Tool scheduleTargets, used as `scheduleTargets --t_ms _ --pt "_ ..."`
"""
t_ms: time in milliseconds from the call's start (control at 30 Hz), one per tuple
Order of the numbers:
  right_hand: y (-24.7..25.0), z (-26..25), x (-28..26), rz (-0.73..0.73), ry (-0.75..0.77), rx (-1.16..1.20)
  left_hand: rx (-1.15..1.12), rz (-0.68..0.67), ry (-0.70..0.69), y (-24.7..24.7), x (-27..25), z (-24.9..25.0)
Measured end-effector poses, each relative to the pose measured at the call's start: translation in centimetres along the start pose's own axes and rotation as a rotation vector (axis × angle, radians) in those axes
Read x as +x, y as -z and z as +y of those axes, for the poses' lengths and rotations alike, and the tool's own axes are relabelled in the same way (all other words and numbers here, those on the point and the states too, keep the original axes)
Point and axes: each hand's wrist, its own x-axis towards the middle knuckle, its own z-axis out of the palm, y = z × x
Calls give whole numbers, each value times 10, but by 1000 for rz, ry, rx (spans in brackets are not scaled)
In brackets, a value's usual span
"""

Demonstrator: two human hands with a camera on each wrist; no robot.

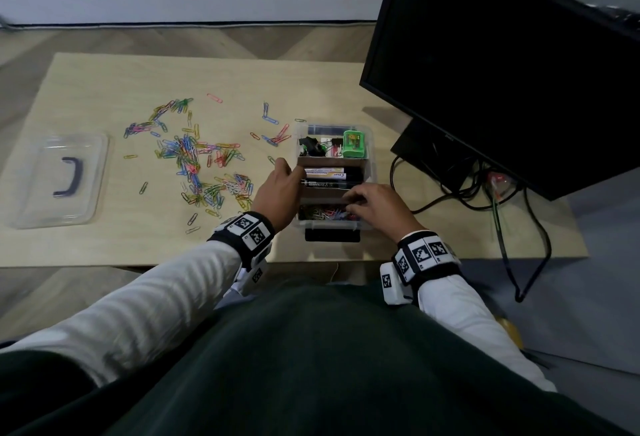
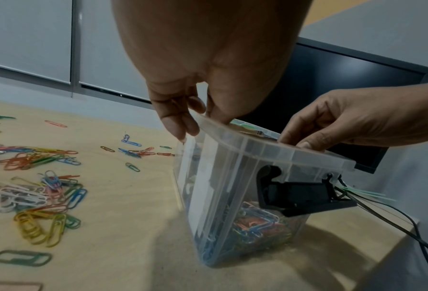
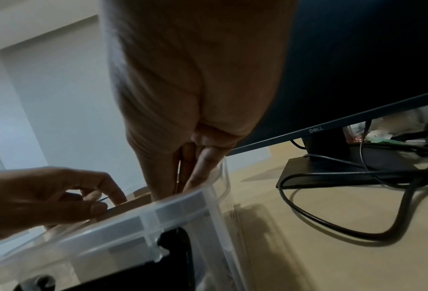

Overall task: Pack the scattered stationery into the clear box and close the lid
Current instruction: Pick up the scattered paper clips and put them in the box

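Clear box [image 1: 370, 144] on table [image 1: 104, 82] near front edge, beside monitor [image 1: 502, 54]; long axis runs away from person, lid off. Markers [image 1: 325, 174] in middle compartment lie crosswise. Left hand [image 1: 277, 193] grips box's left rim, fingers curled. Right hand [image 1: 377, 208] over near compartment, fingers curled; contents unclear. Paper clips [image 1: 194, 158] scattered left; lid [image 1: 59, 179] far left.
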Motion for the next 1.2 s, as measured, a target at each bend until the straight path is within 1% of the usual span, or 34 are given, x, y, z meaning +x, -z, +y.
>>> scheduleTargets --t_ms 167,333,400,500,600,700,833,967,1067,1200 --pt "2 -4 -2 -8 -11 25 -7 8 -4 -1 0 -1" --pt "7 -13 -1 -18 -2 134 -23 2 -2 0 0 -1" --pt "11 -21 3 -6 -1 178 -52 -1 -6 5 0 -1" --pt "15 -33 12 18 12 195 -129 30 5 12 4 -5" --pt "17 -46 23 23 47 205 -213 68 25 19 6 -16" --pt "15 -60 35 15 81 199 -232 80 61 22 4 -32" --pt "9 -82 52 -13 100 179 -219 -10 135 19 -4 -65" --pt "-2 -104 69 -50 124 158 -155 -138 259 16 -16 -103" --pt "-12 -123 82 -105 141 135 -79 -235 390 13 -27 -136" --pt "-33 -147 100 -209 150 63 -99 -321 582 7 -40 -175"
